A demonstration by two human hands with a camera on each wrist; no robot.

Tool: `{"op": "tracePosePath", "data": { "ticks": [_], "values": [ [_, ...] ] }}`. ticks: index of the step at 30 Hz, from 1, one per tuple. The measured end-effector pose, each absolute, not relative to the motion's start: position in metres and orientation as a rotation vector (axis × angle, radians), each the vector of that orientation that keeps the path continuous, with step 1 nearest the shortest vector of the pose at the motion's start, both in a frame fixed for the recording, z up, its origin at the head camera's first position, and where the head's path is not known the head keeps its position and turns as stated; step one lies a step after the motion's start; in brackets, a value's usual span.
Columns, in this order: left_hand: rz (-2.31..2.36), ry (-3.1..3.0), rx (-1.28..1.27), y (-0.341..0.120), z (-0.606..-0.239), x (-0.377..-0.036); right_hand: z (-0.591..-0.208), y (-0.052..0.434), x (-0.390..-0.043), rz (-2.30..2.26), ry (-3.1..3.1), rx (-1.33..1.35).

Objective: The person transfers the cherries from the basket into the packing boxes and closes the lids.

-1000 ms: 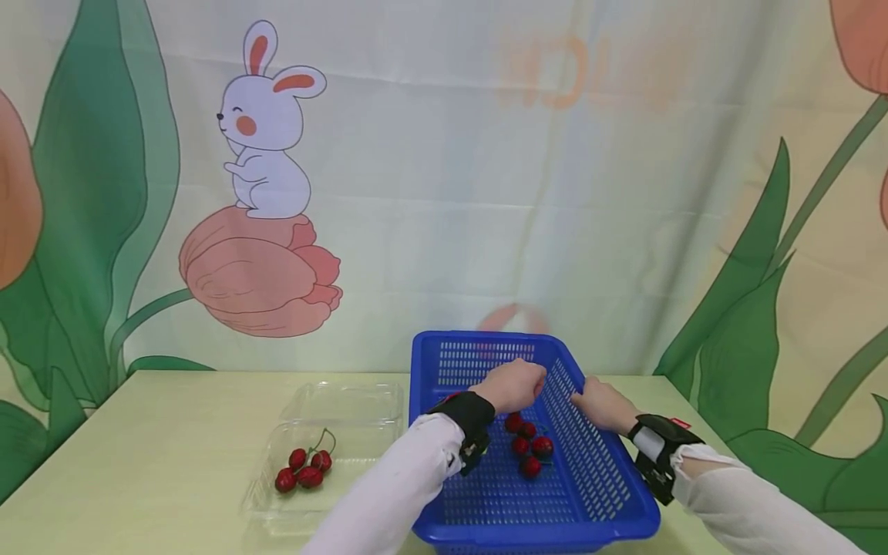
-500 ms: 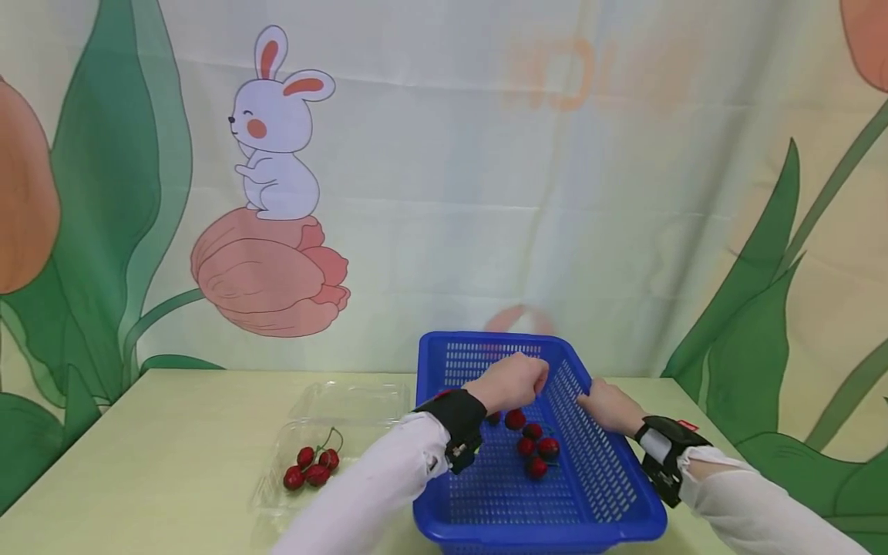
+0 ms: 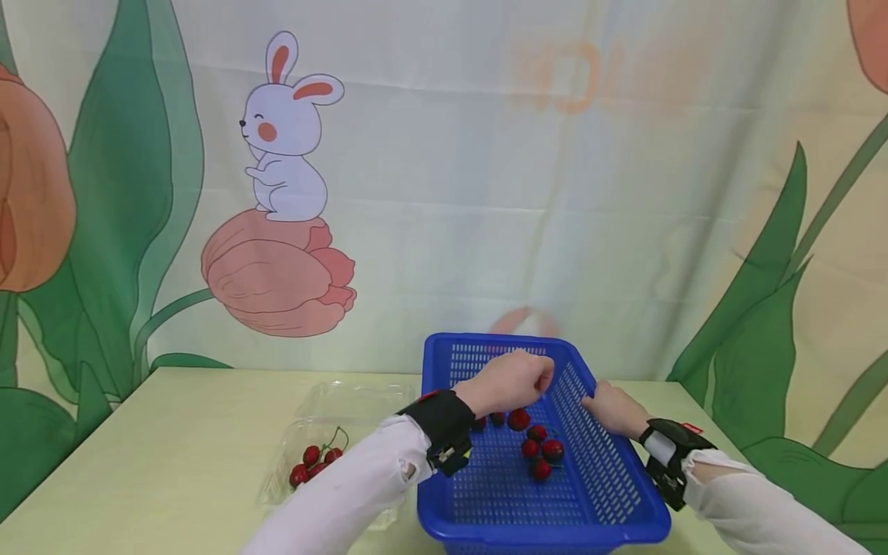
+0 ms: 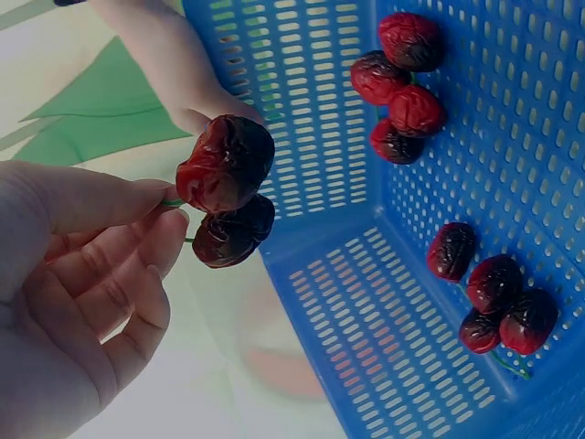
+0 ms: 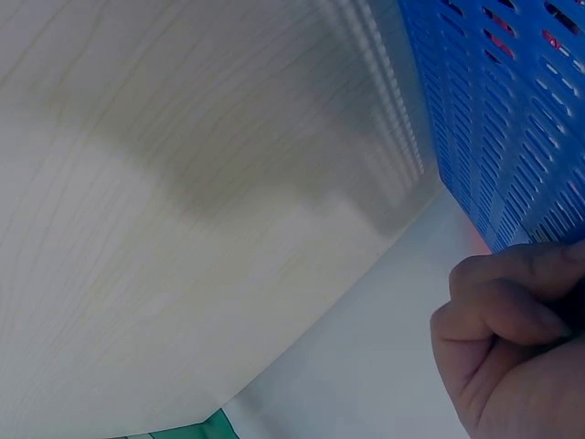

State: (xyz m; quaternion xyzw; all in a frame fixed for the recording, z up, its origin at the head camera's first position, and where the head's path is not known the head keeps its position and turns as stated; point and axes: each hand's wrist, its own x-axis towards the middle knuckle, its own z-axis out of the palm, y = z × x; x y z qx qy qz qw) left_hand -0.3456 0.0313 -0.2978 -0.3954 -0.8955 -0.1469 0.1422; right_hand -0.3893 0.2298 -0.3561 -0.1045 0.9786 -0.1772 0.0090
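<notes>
Over the blue basket (image 3: 617, 493) near the table's (image 3: 173, 447) right edge, my left hand (image 3: 509, 381) is pinching a pair of cherries (image 4: 226, 187) by their green stem, fingers curled tight on it. They hang above the basket's far end, as the left wrist view shows clearly. My right hand (image 3: 610, 407) is curled over the basket's right rim, holding it; the right wrist view shows the fingers (image 5: 512, 311) bent against the blue wall. Down on the basket floor there's a clump of loose cherries (image 3: 541, 451), plus a couple more (image 3: 509, 419) closer to my left wrist. Left of the basket, toward the middle of the table, sits a clear plastic clamshell box (image 3: 347, 420) with its lid open and a few cherries with stems (image 3: 315, 465) inside. Bunny backdrop (image 3: 287, 154) hangs behind the far edge.
</notes>
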Motion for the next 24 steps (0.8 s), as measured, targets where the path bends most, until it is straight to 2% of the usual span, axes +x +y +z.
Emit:
{"op": "tracePosePath", "data": {
  "ticks": [15, 24],
  "values": [
    [-0.572, -2.433, -1.248, 0.011, -0.284, -0.322, -0.354, 0.228, -0.387, -0.574, 3.036, -0.283],
    [-0.685, -2.324, -1.194, -0.005, -0.277, -0.313, -0.356, 0.228, -0.389, -0.543, 3.036, -0.272]
  ]
}}
